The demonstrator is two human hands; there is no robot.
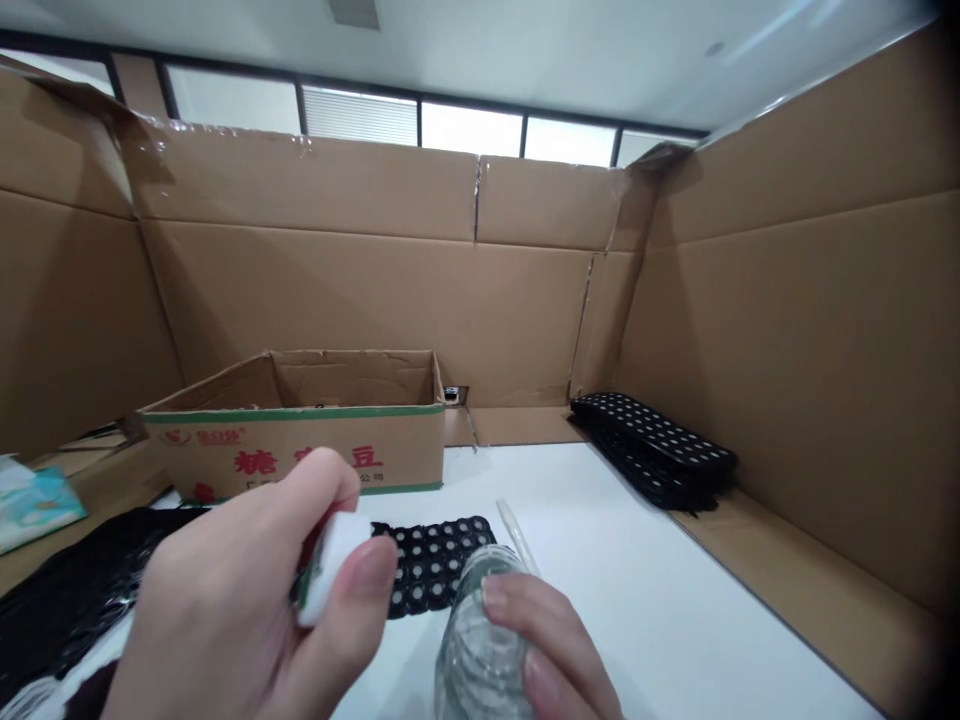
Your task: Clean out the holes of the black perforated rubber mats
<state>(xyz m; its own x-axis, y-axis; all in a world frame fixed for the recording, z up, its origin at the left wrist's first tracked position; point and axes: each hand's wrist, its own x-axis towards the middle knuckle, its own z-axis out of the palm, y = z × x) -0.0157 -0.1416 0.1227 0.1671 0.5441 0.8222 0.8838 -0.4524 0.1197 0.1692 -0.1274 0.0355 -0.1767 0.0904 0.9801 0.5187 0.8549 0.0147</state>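
Observation:
Closed in front of me, my left hand [255, 590] grips a small white object with a dark green edge [337, 565] between thumb and bent fingers. Its kind is not clear, since the fingers cover much of it. My right hand [551, 640] is wrapped round a clear ribbed bottle [480, 650], which stands at the lower middle with its top toward the far side. Behind both hands lies a black sheet with rows of pale round dots [435, 560] on the white table [660, 610]. Just beyond the bottle is a thin clear tube [516, 532].
An open cardboard box with green edging and red characters [405, 455] stands at the back left. Stacked black dotted sheets [652, 445] rest at the right. Black material [67, 590] and a turquoise-white packet [37, 505] lie left. Tall cardboard walls [375, 290] surround the table.

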